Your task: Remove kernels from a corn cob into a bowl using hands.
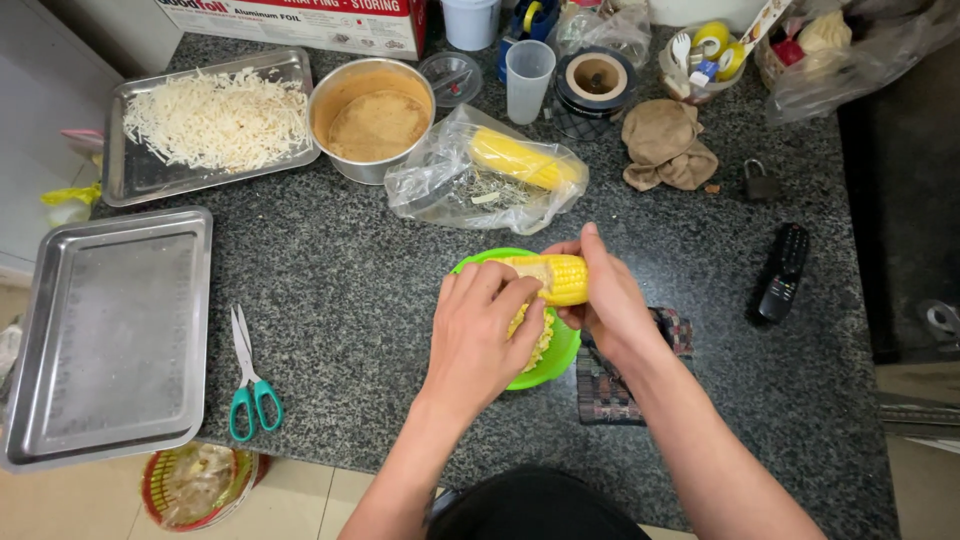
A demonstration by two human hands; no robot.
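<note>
You're gripping the corn cob over the green bowl, right hand clamping its far end, left hand fingers curling onto the kernels. It's looking stiff, slightly slick; hold the ends firmly.

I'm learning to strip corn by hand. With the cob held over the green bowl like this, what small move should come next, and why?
Probably push the left hand thumb along the next row toward the bared end. The right hand holds the corn cob level over the green bowl, loose kernels already lie below, and most of the cob is still covered.
</note>
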